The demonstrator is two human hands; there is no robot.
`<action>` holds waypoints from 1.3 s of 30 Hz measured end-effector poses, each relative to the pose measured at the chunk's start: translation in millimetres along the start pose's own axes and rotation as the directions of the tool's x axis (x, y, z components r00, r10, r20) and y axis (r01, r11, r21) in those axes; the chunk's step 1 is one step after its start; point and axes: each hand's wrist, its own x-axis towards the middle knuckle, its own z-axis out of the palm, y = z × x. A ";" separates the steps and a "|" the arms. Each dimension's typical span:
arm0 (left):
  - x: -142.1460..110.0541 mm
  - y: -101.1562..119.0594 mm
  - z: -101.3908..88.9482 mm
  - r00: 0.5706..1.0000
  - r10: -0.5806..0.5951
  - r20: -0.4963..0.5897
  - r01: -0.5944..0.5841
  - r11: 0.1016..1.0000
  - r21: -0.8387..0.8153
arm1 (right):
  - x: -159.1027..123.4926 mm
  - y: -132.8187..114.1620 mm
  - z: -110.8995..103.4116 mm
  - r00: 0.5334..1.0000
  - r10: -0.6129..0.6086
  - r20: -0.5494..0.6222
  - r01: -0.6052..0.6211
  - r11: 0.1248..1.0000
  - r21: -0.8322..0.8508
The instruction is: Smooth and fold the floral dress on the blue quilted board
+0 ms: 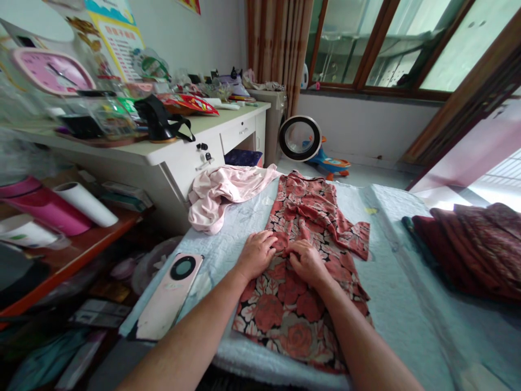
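A red floral garment [301, 228] lies spread lengthwise on the pale blue bed cover [391, 271]. My left hand [257, 252] rests on the garment's left edge near its middle, fingers curled and pressing the cloth. My right hand [307, 260] sits just beside it on the fabric, fingers bent and bunching a fold. The two hands almost touch. A short sleeve [358, 236] of the garment sticks out to the right.
A crumpled pink garment [222, 195] lies at the bed's far left corner. A pink phone [171, 296] lies on the bed's left edge. Dark red folded cloths [472, 244] are stacked at right. A cluttered white desk [171, 152] stands left; a round fan [300, 138] stands beyond.
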 end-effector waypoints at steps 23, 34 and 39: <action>-0.8 3.1 -0.6 0.999 -0.030 -0.024 0.031 0.999 0.019 | 6.1 6.2 3.4 0.992 0.109 0.063 -0.099 0.984 -0.151; -1.5 1.8 2.1 0.999 -0.014 -0.029 0.016 0.999 0.050 | 8.1 -15.9 -21.6 0.943 0.087 0.322 -0.006 0.970 -0.243; -1.0 2.1 3.5 0.999 -0.019 -0.040 0.021 0.999 0.038 | 3.7 7.0 -60.9 0.980 0.109 0.167 -0.079 0.981 -0.178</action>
